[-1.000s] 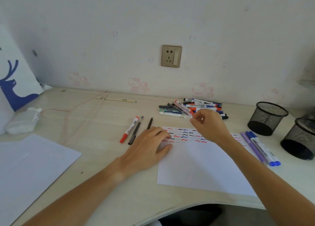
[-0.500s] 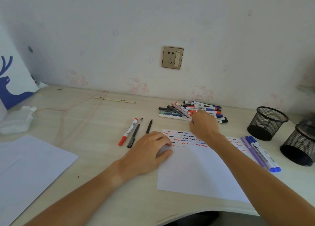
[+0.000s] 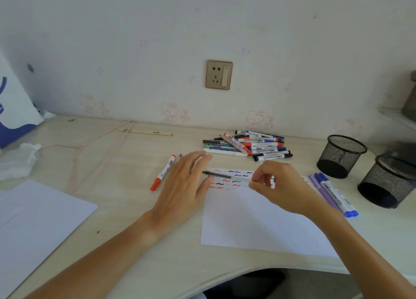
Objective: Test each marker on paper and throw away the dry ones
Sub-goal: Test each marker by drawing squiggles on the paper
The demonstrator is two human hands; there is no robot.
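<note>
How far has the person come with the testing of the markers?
Partly done. The white test sheet carries rows of red, black and blue squiggles, and blue and purple markers lie sorted right of it. In hand: the right hand holds a thin dark pen over the sheet, the open left hand beside it. Left: the untested marker pile.
</note>
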